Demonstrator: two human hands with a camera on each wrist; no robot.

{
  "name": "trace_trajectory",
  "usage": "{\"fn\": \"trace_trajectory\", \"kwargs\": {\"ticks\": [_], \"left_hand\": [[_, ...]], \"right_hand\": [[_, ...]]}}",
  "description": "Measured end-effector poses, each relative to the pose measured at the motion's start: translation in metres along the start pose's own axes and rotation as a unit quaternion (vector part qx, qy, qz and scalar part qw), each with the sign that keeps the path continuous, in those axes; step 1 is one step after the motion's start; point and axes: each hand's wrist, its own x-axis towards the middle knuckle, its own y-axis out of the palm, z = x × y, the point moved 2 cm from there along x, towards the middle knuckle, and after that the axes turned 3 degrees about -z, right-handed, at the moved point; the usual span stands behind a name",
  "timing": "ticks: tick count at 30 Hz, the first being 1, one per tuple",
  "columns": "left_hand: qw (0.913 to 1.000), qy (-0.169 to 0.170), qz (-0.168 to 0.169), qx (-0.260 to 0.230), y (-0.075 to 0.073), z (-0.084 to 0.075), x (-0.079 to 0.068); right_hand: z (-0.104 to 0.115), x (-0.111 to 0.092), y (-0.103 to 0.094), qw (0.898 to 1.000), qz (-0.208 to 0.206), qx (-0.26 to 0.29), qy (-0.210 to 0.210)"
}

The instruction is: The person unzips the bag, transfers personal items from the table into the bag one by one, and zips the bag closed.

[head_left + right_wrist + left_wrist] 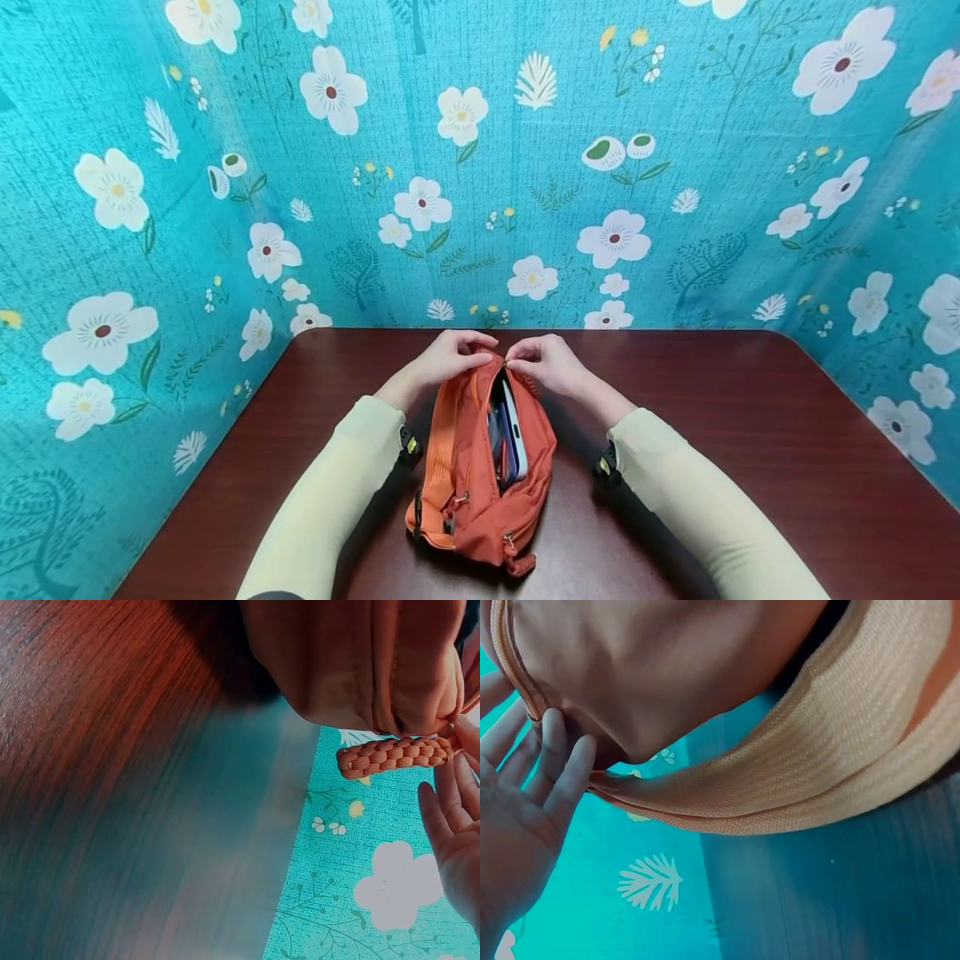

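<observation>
An orange-red fabric bag [480, 532] stands on the table in the head view, its top zipper parted. Inside the gap show a white-edged flat item [519, 442], something dark blue beside it, and other contents too hidden to name. My left hand [452, 358] pinches the bag's far end next to the zipper; in the left wrist view its fingertips [553, 731] press the seam. At that same end my right hand [551, 365] pinches the zipper pull, from which a braided cord [394, 757] hangs in the right wrist view.
An orange webbing strap [442, 425] with a dark buckle runs down the bag's left side. Another braided pull [520, 565] lies at the near end. Beneath is a dark red-brown wooden table [712, 417]; blue flowered cloth [480, 200] rises behind and at both sides.
</observation>
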Motion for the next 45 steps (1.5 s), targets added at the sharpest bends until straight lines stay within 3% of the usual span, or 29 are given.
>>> {"fn": "trace_trajectory", "kwargs": {"ticks": [7, 17, 23, 38, 45], "left_hand": [[0.9991, 0.029, 0.024, 0.019, 0.000, 0.003, 0.003], [0.9975, 0.038, -0.001, 0.060, 0.002, 0.006, 0.006], [0.9976, 0.029, 0.000, 0.062, 0.004, 0.004, 0.008], [0.9981, 0.002, -0.010, 0.061, 0.010, -0.004, 0.011], [0.9973, -0.035, -0.036, 0.053, 0.005, 0.005, 0.009]], "right_hand": [[0.005, -0.001, 0.000, 1.000, -0.007, 0.004, -0.010], [0.003, -0.001, 0.004, 1.000, -0.011, 0.004, -0.022], [0.007, -0.006, 0.001, 1.000, -0.003, 0.006, -0.018], [0.025, -0.017, -0.004, 0.994, -0.002, -0.059, -0.090], [0.038, -0.033, -0.002, 0.992, 0.058, -0.042, -0.099]]}}
